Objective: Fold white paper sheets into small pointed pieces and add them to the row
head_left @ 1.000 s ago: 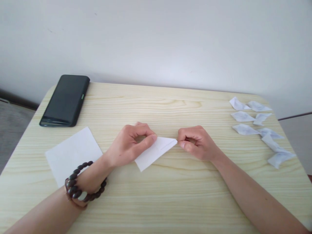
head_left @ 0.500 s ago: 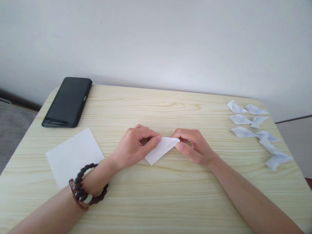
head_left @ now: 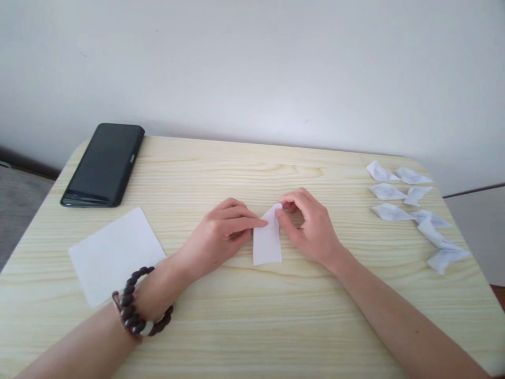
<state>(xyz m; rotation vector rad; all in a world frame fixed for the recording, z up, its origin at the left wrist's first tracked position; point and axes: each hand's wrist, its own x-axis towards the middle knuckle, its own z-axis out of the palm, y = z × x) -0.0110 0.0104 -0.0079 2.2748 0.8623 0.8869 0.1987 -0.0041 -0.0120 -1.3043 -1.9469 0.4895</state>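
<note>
A small folded white paper is between my hands near the middle of the table, its narrow pointed end up and its wider straight edge towards me. My right hand pinches the upper tip between thumb and fingers. From the left, my left hand holds the paper at its side, the index finger lying across its face and the thumb close under that finger. A dark beaded bracelet circles the left wrist. Beneath that forearm, a flat white sheet is partly covered.
A black phone or tablet in a case lies at the table's back left. Several folded white paper pieces sit in rows along the right side. The wooden table meets a pale wall behind.
The folded paper has turned from slanting sideways to upright, pointed end away from me. My right hand has moved up with its tip, and my left index finger has stretched across it.
</note>
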